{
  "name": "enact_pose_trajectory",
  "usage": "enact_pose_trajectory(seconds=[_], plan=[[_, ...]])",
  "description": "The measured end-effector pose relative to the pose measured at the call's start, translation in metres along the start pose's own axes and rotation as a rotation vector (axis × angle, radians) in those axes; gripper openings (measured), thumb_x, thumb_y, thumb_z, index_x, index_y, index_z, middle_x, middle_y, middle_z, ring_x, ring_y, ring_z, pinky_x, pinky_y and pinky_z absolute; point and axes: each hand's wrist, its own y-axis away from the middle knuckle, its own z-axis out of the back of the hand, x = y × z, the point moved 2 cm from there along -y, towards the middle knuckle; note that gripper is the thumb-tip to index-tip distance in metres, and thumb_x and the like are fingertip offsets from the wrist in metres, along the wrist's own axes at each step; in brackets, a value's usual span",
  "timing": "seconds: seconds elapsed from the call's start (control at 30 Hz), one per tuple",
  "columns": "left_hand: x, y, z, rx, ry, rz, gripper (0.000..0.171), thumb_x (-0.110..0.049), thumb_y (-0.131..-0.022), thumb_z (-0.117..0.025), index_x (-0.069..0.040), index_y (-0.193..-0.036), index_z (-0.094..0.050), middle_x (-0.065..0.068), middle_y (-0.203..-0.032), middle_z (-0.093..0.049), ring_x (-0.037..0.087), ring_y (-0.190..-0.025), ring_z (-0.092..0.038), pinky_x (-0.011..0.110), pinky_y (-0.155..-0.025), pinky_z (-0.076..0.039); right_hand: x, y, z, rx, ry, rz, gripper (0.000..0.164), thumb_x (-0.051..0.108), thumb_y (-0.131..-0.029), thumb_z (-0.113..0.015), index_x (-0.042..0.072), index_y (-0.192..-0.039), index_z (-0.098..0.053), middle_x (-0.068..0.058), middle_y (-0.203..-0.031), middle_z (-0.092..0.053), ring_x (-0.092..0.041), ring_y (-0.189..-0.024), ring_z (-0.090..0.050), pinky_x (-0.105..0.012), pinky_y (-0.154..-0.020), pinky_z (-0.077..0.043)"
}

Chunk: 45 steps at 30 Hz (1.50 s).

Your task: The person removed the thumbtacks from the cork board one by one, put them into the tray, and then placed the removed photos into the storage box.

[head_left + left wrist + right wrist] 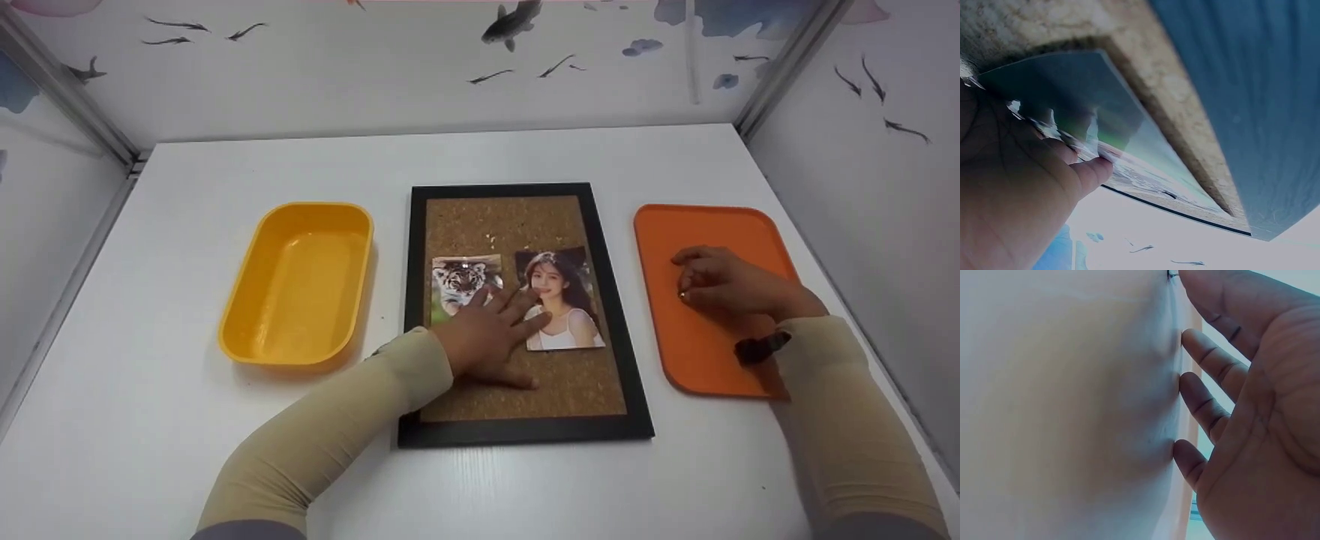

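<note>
My left hand (pixel 486 334) lies spread over the cork board (pixel 525 397), its fingers across the tiger photo (pixel 457 281) and reaching onto the portrait photo (pixel 562 322). In the left wrist view the near edge of the tiger photo (pixel 1129 107) stands off the cork. A small shiny spot, probably a tack head, shows at that photo's top edge. Over the orange tray (pixel 705 375), my right hand (pixel 724 285) has bent fingers and pinches a tiny shiny thumbtack (pixel 682 295) at the thumb tip. Its other fingertips touch the tray in the right wrist view.
A yellow tub (pixel 300 300) stands left of the board on the white table (pixel 525 495). The board has a raised black frame (pixel 525 433). Printed white panels (pixel 375 75) wall the table at the back and sides.
</note>
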Motion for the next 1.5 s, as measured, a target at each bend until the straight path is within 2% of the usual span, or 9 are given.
enact_pose_trajectory(seconds=[0.23, 0.37, 0.57, 0.73, 0.87, 1.07, 1.1, 1.27, 1.5], plan=[[0.000, 0.001, 0.000, -0.011, 0.002, -0.003, 0.097, -0.081, -0.087, -0.039, -0.028, -0.161, -0.007, 0.008, -0.167, 0.004, 0.034, -0.151, 0.001, 0.056, -0.117, -0.011, -0.002, 0.002, -0.001, -0.001, -0.055, -0.031, 0.010, 0.017, -0.094, -0.070, 0.008, -0.097, -0.066, -0.003, -0.148, -0.039, -0.031, -0.138, -0.023, -0.062, -0.109, -0.022], [0.001, 0.000, -0.001, -0.017, -0.003, -0.009, 0.097, -0.081, -0.087, -0.039, -0.027, -0.161, -0.008, 0.008, -0.167, 0.003, 0.034, -0.151, 0.001, 0.055, -0.117, -0.010, -0.003, 0.002, -0.001, 0.007, -0.083, -0.003, 0.009, 0.015, -0.094, -0.070, 0.007, -0.096, -0.067, -0.004, -0.148, -0.040, -0.031, -0.138, -0.026, -0.062, -0.111, -0.020], [0.002, 0.000, -0.002, -0.015, -0.007, -0.007, 0.097, -0.082, -0.087, -0.038, -0.027, -0.161, -0.007, 0.008, -0.167, 0.004, 0.034, -0.151, 0.001, 0.055, -0.118, -0.009, 0.005, 0.003, 0.004, 0.021, -0.055, 0.045, 0.005, 0.012, -0.095, -0.069, 0.008, -0.096, -0.067, -0.010, -0.148, -0.044, -0.032, -0.138, -0.032, -0.057, -0.109, -0.028], [0.002, 0.000, -0.001, -0.011, -0.003, -0.007, 0.097, -0.081, -0.087, -0.039, -0.027, -0.161, -0.007, 0.008, -0.167, 0.004, 0.034, -0.151, 0.002, 0.056, -0.117, -0.009, 0.011, 0.005, 0.008, 0.024, -0.025, -0.022, 0.010, 0.017, -0.097, -0.067, 0.010, -0.105, -0.067, -0.008, -0.145, -0.048, -0.029, -0.134, -0.037, -0.048, -0.105, -0.036], [0.001, 0.000, 0.001, -0.010, 0.002, -0.007, 0.097, -0.081, -0.087, -0.039, -0.028, -0.161, -0.008, 0.008, -0.167, 0.003, 0.034, -0.151, 0.003, 0.056, -0.118, -0.009, 0.013, 0.009, 0.014, -0.013, -0.037, -0.082, 0.019, 0.016, -0.098, -0.064, 0.010, -0.116, -0.065, -0.006, -0.141, -0.053, -0.026, -0.131, -0.042, -0.040, -0.102, -0.040], [0.000, -0.002, 0.001, -0.014, -0.005, -0.010, 0.097, -0.082, -0.087, -0.039, -0.028, -0.161, -0.009, 0.008, -0.167, 0.002, 0.034, -0.151, 0.001, 0.055, -0.117, -0.010, 0.024, 0.014, 0.021, -0.089, -0.061, -0.033, 0.014, 0.018, -0.099, -0.063, 0.005, -0.105, -0.060, -0.007, -0.149, -0.045, -0.029, -0.137, -0.037, -0.055, -0.106, -0.033], [0.000, -0.002, 0.001, -0.013, -0.004, -0.010, 0.097, -0.082, -0.087, -0.038, -0.028, -0.161, -0.009, 0.008, -0.167, 0.002, 0.034, -0.151, 0.001, 0.056, -0.117, -0.009, 0.027, 0.014, 0.022, -0.091, -0.065, -0.016, 0.016, 0.018, -0.099, -0.063, 0.004, -0.105, -0.059, -0.008, -0.149, -0.045, -0.029, -0.137, -0.038, -0.056, -0.106, -0.033], [0.001, -0.002, 0.000, -0.012, -0.016, -0.007, 0.097, -0.083, -0.086, -0.037, -0.028, -0.161, -0.008, 0.008, -0.167, 0.003, 0.034, -0.151, 0.003, 0.055, -0.118, -0.008, 0.046, 0.009, 0.022, -0.094, -0.051, 0.010, 0.018, 0.020, -0.101, -0.061, 0.005, -0.111, -0.060, -0.002, -0.148, -0.047, -0.024, -0.135, -0.041, -0.039, -0.098, -0.044], [0.001, -0.002, -0.002, -0.016, -0.011, -0.008, 0.097, -0.083, -0.086, -0.036, -0.028, -0.161, -0.008, 0.008, -0.167, 0.003, 0.035, -0.151, 0.001, 0.055, -0.118, -0.007, 0.073, -0.005, 0.014, -0.078, -0.010, 0.016, 0.026, 0.019, -0.100, -0.061, 0.010, -0.124, -0.062, -0.005, -0.142, -0.053, -0.029, -0.128, -0.047, -0.054, -0.098, -0.041]])
